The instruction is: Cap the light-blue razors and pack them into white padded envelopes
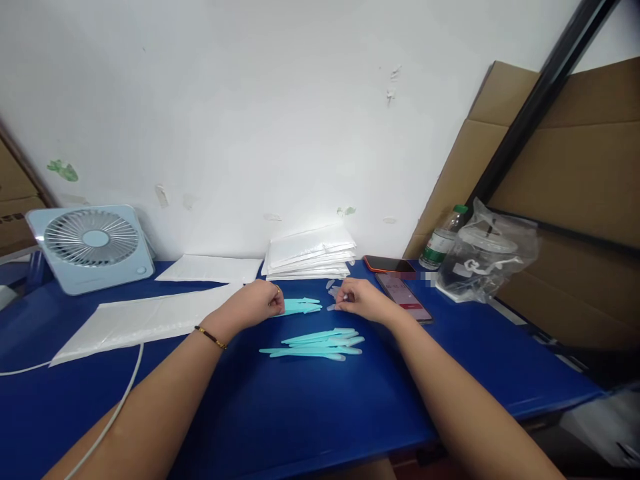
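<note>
My left hand (pixel 257 303) is closed at the handle ends of a small group of turquoise eyebrow razors (pixel 304 306), whose heads point right. Its fingertips partly hide those handles. A short gap away, my right hand (pixel 361 299) pinches a small clear plastic cap, with thumb and forefinger together. Several loose clear caps (pixel 330 285) lie beside and partly under its fingers. Closer to me rests a loose pile of turquoise razors (pixel 327 341) with clear caps over their right-hand ends.
White padded envelopes (pixel 310 250) are stacked against the wall, with more envelopes (pixel 150 317) flat at left. A blue fan (pixel 95 243) and a white cable (pixel 133 380) are on the left. Two phones (pixel 407 297), a bottle (pixel 443 240) and a bagged cup (pixel 483 260) stand right.
</note>
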Action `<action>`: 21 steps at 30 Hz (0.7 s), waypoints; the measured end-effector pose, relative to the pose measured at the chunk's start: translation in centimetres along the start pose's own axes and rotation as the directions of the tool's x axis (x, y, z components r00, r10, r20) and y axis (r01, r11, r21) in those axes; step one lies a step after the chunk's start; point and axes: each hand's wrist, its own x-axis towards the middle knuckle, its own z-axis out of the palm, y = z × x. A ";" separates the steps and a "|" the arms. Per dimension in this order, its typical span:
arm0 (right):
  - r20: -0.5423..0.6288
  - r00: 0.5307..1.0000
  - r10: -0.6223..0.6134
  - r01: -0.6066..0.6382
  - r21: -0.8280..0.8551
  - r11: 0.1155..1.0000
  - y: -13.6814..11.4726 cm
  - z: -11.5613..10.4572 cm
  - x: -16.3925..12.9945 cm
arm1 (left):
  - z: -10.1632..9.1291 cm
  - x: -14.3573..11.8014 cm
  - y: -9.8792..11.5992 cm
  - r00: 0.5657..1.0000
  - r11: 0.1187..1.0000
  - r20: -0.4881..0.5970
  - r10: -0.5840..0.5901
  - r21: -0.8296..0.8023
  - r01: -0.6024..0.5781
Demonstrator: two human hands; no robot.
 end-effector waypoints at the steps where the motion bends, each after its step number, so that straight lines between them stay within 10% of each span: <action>1: -0.040 0.998 0.038 -0.039 -0.001 0.999 0.2 -0.2 -0.1 | -0.2 0.0 -0.3 1.000 1.000 -0.011 -0.022 0.003 0.022; 4: -0.023 0.993 0.115 -0.114 0.037 0.993 0.4 -0.7 -0.4 | -0.3 0.0 -0.5 0.997 0.998 -0.060 -0.052 0.029 0.054; 10: 0.405 0.912 0.059 -0.112 0.110 0.988 -0.7 -0.9 -0.8 | 0.1 -0.4 2.0 0.998 0.997 0.013 0.057 -0.058 -0.056; 21: 0.315 0.949 0.019 -0.051 0.092 0.994 -2.4 0.0 -0.8 | 1.8 -0.4 3.5 0.991 0.997 0.137 -0.007 -0.071 0.017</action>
